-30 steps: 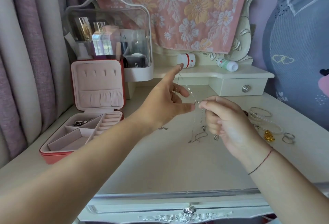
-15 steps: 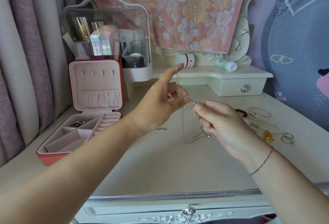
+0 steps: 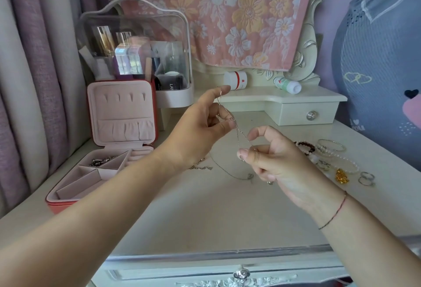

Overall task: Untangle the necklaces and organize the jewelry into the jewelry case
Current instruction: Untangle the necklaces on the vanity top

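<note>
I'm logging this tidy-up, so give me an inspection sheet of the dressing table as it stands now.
Surface: cream dressing table, jewelry spread at right.
Job's things: thin necklace chain strung between both hands; open jewelry case at left, pieces in one compartment; bracelets, rings, gold charm.
Clutter: clear cosmetics box, two bottles lying on shelf.
Grippers: left hand and right hand both pinch the chain.
Cables: nothing seen.
Surroundings: curtain left, floral cloth behind.
</note>
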{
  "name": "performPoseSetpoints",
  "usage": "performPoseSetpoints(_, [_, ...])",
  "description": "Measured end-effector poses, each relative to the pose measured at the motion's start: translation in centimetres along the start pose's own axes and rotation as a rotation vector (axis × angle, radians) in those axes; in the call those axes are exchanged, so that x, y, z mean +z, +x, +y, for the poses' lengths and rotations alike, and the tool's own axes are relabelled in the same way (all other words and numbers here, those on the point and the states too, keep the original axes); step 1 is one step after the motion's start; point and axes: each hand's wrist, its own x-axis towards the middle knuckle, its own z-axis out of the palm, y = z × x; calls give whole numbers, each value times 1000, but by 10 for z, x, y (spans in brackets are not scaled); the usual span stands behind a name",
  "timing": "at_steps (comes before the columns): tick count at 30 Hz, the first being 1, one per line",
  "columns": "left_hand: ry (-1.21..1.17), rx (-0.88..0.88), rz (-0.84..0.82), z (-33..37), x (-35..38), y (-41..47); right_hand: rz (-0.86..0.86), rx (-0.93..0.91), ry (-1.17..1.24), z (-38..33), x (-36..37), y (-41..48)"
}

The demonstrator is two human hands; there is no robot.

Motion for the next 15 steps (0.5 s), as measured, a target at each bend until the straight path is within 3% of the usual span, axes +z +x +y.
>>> performPoseSetpoints(7, [23, 1, -30, 3, -2, 2, -80, -52, 6, 1, 1, 1])
performPoseSetpoints(15, [1, 9, -67, 6, -3, 2, 28, 64, 116, 6, -2, 9])
